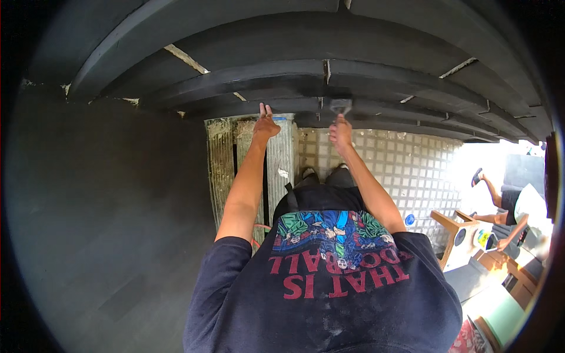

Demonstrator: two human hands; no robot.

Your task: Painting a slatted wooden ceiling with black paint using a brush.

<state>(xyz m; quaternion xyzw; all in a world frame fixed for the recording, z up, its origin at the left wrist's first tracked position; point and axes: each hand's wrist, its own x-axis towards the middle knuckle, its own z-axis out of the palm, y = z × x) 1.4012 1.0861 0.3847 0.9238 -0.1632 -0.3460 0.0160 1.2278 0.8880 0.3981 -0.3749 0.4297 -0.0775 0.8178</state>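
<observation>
My left hand [265, 124] is raised near the lower edge of the dark grey stepped boards [247, 73], two fingers stretched up and apart; whether they touch the board is unclear. My right hand [341, 134] grips a wide flat tool [340, 106], a brush or scraper, its head blurred against a lower dark board. The boards are crossed by short pale, unpainted-looking strips and gaps [185, 59]. Weathered ribbed planks [279, 162] stand upright behind my left hand and forearm.
A dark wall [106, 206] fills the left. Pale square tiles [382, 165] lie below. At the right, a co-worker [524, 206] reaches toward a pale container [488, 241] beside a wooden stand [447, 220]. A small blue round object [410, 220] sits on the tiles.
</observation>
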